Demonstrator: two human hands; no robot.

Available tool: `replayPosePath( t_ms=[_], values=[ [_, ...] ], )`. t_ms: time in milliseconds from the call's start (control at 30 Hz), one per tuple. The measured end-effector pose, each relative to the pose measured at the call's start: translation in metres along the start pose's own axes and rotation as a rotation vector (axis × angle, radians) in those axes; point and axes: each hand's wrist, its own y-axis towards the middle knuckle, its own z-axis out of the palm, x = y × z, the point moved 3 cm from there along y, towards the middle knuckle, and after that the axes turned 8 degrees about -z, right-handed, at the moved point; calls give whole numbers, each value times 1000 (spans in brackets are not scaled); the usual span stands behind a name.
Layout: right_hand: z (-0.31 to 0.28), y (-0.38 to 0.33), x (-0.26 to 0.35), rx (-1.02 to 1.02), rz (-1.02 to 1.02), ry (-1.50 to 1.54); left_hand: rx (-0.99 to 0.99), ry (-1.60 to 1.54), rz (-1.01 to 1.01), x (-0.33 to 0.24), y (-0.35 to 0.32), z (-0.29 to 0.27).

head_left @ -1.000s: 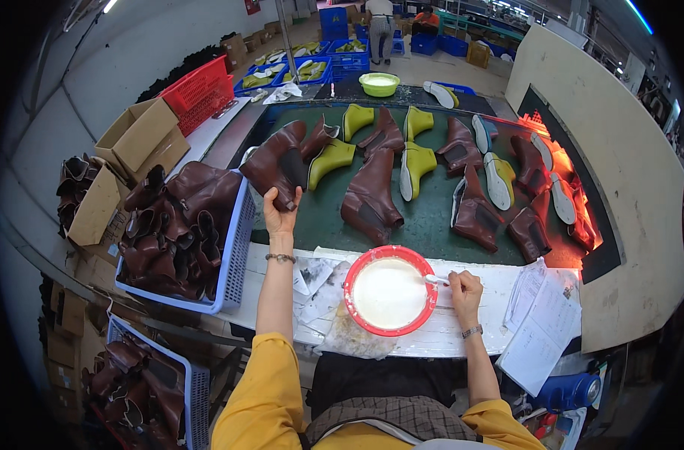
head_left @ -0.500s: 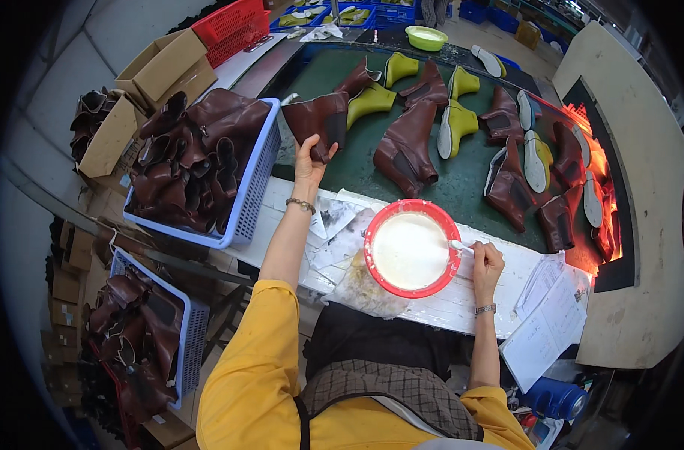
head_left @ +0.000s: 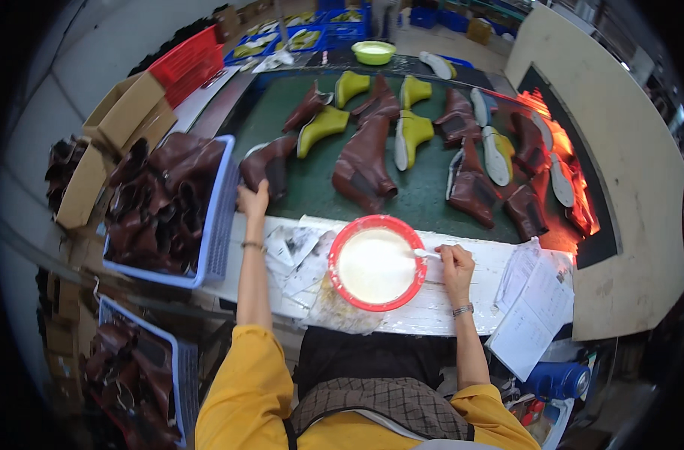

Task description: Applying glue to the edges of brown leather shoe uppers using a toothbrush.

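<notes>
My left hand gripped the brown boot beyond the red bowl, right hand clenched the brush; a careless drag risked tipping glue.

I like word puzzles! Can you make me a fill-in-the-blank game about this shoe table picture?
1. The left hand holds a brown ____ on the green belt.
2. The right hand holds a brush over a bowl with a ____ rim.
3. The basket of brown boots beside the left hand is ____.
4. The person's sleeves are ____.

Missing words: boot; red; blue; yellow
</notes>
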Motion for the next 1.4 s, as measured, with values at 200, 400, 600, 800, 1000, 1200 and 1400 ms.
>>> replayPosePath(
  t_ms=[200,400,600,800,1000,1200,1400],
  values=[
    [17,2,9,-83,94,171,267,-423,178,60,-14,-106],
    [9,-2,-2,-168,170,249,253,-415,272,30,-50,-99],
    [15,-3,-12,-121,80,66,226,-457,267,35,-47,-99],
    [11,-4,-14,-61,118,-25,216,-401,271,24,-54,-105],
    [12,-3,-10,-186,147,151,213,-414,283,28,-51,-102],
    [9,-3,-10,-203,119,210,214,-393,279,23,-55,-103],
    [9,-1,-10,-240,140,245,206,-391,272,24,-54,-105]
  ],
)
